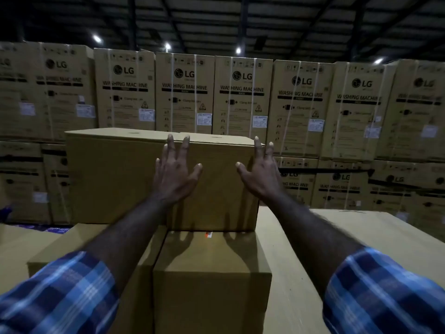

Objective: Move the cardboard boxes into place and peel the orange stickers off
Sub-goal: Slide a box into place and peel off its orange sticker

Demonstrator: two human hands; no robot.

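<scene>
Both hands were up against the near face of the big cardboard box point(115, 179), and neither was gripping anything. The left hand point(174, 173) lay flat on the cardboard with its fingers straight and spread, fingertips reaching the top edge. The right hand point(261, 173) was just as loose, fingers fanned out straight at the box's right corner, thumb pointing in toward the left hand. Whether that right palm truly touched the cardboard could not be told from this angle.

Below the two hands, the big box sat on a smaller cardboard box point(212, 280), its bottom edge resting across the far part of that lid. Right under the gap between the wrists, an orange sticker point(209, 235) showed on the smaller box's top, tucked against the foot of the big box and not peeled.

To the right of the right forearm ran a long flat carton top point(349, 237). Under the left forearm was another low carton point(72, 249). Blue checked sleeves point(60, 292) were rolled back on both arms. Beyond the fingertips stood a wall of washing machine cartons point(184, 92), stacked two high under dim ceiling lights point(97, 39).
</scene>
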